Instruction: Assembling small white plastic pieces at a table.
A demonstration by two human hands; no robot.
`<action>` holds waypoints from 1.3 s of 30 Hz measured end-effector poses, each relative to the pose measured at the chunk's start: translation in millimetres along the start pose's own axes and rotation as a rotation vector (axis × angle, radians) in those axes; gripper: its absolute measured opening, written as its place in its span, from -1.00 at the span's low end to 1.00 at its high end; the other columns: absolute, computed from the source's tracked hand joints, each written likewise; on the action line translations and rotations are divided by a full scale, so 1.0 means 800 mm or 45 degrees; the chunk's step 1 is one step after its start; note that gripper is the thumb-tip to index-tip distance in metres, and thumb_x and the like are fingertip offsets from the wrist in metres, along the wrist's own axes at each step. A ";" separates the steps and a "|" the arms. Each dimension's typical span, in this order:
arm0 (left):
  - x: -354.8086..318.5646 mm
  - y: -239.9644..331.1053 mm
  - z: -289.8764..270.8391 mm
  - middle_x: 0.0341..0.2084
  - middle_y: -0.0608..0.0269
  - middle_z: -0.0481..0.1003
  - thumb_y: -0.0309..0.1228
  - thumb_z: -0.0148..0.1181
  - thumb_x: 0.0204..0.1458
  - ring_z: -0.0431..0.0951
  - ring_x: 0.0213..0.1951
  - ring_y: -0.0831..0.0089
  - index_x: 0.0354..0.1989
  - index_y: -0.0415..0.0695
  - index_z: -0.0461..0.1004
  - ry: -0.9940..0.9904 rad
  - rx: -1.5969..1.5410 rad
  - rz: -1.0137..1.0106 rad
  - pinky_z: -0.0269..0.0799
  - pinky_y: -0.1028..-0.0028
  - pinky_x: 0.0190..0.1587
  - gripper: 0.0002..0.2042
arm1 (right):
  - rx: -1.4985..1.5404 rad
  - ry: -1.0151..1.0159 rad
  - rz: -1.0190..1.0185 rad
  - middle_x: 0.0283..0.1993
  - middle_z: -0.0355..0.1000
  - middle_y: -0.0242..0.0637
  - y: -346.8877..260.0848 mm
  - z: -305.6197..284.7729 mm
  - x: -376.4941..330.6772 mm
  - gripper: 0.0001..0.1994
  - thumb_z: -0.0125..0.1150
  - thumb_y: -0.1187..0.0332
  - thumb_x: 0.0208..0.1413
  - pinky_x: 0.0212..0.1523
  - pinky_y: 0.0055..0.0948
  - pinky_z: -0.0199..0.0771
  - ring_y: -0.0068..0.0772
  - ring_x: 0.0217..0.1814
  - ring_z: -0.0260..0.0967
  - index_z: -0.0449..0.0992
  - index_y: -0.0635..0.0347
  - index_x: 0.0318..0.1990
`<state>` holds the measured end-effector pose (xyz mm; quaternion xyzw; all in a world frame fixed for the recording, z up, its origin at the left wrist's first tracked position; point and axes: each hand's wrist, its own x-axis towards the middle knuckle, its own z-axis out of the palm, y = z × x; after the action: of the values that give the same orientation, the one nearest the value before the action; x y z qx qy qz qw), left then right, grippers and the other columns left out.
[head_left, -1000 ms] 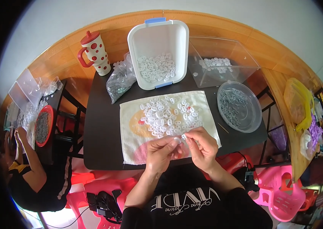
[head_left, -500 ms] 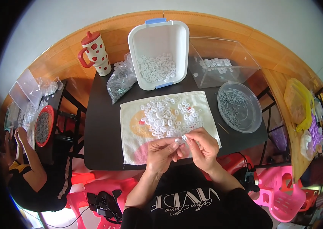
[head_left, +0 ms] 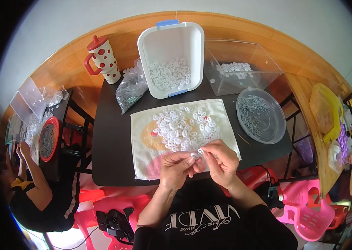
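Observation:
Over the near edge of a cream towel (head_left: 142, 162), my two hands meet fingertip to fingertip. My left hand (head_left: 175, 170) pinches a small white plastic piece (head_left: 194, 155) between thumb and forefinger. In the closed fingertips of my right hand (head_left: 223, 163) is another small white piece (head_left: 200, 151), right against the first; its exact shape is too small to make out. Beyond the hands, a heap of white oval plastic pieces with holes (head_left: 176, 127) lies spread on the towel.
Behind the towel stand a white bin (head_left: 169, 41) of white pieces, a bag (head_left: 132, 89) of small parts, a spotted tumbler (head_left: 105, 60) and a clear box (head_left: 242, 81). At right, a round tub (head_left: 282, 125) holds grey metal parts beside a thin stick (head_left: 243, 139). Another person (head_left: 38, 187) works at left.
My hands hold the same pinch in nearly the same place. The view has shifted very slightly, and a person's arm at the far right has moved.

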<state>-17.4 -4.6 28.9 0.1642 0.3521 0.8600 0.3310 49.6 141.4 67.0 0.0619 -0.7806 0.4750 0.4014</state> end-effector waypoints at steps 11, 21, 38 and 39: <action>-0.001 -0.005 -0.002 -0.34 0.05 0.62 -0.57 0.14 0.18 0.60 -0.44 0.40 -0.14 -0.28 0.59 -0.039 -0.046 0.012 0.46 0.58 -0.53 -0.85 | -0.049 -0.003 -0.105 -0.38 0.47 -0.15 0.001 -0.001 0.000 -0.85 0.17 0.66 0.03 -0.41 -0.40 0.38 -0.25 -0.44 0.44 0.53 0.39 -0.22; -0.002 -0.013 0.003 -0.38 0.10 0.61 -0.60 0.16 0.15 0.60 -0.43 0.44 -0.13 -0.27 0.59 0.079 -0.091 0.089 0.46 0.59 -0.47 -0.84 | -0.071 -0.111 -0.121 -0.36 0.46 -0.15 0.003 0.000 0.001 -0.85 0.16 0.70 0.05 -0.45 -0.50 0.39 -0.35 -0.43 0.43 0.55 0.42 -0.22; -0.007 0.011 0.001 -0.44 0.08 0.61 -0.64 0.13 0.16 0.63 -0.43 0.41 -0.15 -0.28 0.59 0.035 0.056 -0.036 0.43 0.60 -0.49 -0.85 | -0.035 -0.352 -0.132 -0.29 0.45 -0.15 0.004 -0.016 0.001 -0.74 0.22 0.64 -0.01 -0.34 -0.41 0.40 -0.26 -0.40 0.41 0.52 0.42 -0.11; -0.006 0.009 0.000 -0.44 0.08 0.61 -0.64 0.13 0.16 0.63 -0.44 0.41 -0.16 -0.28 0.59 0.041 0.092 -0.039 0.42 0.61 -0.50 -0.85 | -0.034 -0.341 -0.135 -0.28 0.45 -0.14 0.009 -0.016 -0.003 -0.72 0.23 0.63 -0.02 -0.34 -0.41 0.40 -0.26 -0.39 0.40 0.51 0.41 -0.09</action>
<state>-17.0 -11.8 34.2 0.1568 0.3907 0.8441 0.3321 55.3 154.1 63.1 0.1604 -0.8291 0.4303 0.3188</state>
